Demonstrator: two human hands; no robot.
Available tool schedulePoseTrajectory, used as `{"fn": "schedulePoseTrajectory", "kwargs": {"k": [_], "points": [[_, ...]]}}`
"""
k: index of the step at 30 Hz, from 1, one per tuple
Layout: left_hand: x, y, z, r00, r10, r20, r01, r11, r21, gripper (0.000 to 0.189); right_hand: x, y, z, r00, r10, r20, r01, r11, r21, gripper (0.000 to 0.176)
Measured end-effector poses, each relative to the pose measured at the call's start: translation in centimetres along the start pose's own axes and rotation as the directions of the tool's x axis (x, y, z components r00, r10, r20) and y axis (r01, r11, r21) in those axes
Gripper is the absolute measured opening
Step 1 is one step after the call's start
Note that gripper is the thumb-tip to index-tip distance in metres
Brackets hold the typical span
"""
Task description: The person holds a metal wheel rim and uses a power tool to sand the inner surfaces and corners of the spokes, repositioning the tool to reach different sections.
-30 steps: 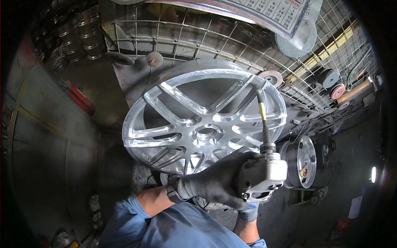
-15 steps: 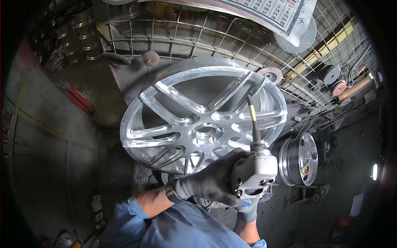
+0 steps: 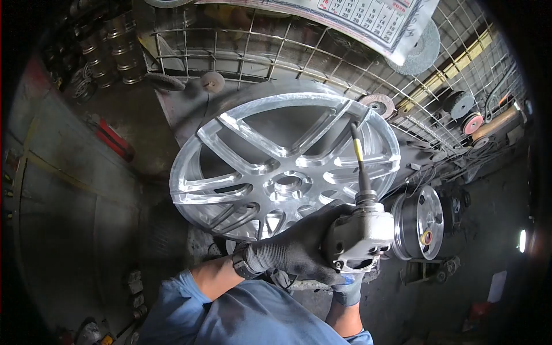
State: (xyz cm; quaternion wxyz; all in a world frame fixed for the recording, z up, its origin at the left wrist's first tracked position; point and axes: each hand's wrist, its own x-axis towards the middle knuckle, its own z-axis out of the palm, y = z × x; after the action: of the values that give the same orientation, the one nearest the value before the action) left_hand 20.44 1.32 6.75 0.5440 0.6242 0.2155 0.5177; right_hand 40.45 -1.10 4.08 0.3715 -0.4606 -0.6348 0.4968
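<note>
My left hand [image 3: 302,244], in a dark glove with a watch at the wrist, is wrapped round the metal head of a power tool [image 3: 365,233]. Behind the tool's body, my right hand [image 3: 348,289] in a grey glove grips it from below, largely hidden. A long shaft with a yellow band points away from the tool, its dark tip over the right side of a silver alloy wheel [image 3: 261,167]. Whether the tip touches the wheel I cannot tell. The wheel lies face up, its spokes bright and bare.
A second wheel [image 3: 428,221] stands at the right. Behind the work is a wire mesh [image 3: 276,52] with a calendar [image 3: 368,20] and abrasive discs [image 3: 376,106]. A red object [image 3: 112,138] lies at the left, and cables run along the right.
Both hands and the tool have shifted slightly right. The shaft's tip has moved a little right and up over the wheel's right side.
</note>
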Motion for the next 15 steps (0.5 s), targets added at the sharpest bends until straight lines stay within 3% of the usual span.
{"fn": "schedulePoseTrajectory", "kwargs": {"k": [9,14,15], "points": [[-2.4,-3.0,0.9,0.997,-0.074,-0.013,0.071,0.985,-0.155,0.103,-1.9,3.4,1.3,0.960,-0.261,-0.101,0.251,0.963,-0.103,0.074],[-4.1,-5.0,1.3,0.979,-0.199,-0.037,0.185,0.953,-0.240,0.104,-0.7,1.9,3.1,0.964,-0.248,-0.090,0.238,0.965,-0.107,0.067],[-4.3,-5.6,1.4,0.978,-0.202,-0.054,0.178,0.939,-0.293,0.104,-0.5,1.9,3.5,0.984,-0.144,-0.102,0.143,0.989,-0.024,0.064]]}}
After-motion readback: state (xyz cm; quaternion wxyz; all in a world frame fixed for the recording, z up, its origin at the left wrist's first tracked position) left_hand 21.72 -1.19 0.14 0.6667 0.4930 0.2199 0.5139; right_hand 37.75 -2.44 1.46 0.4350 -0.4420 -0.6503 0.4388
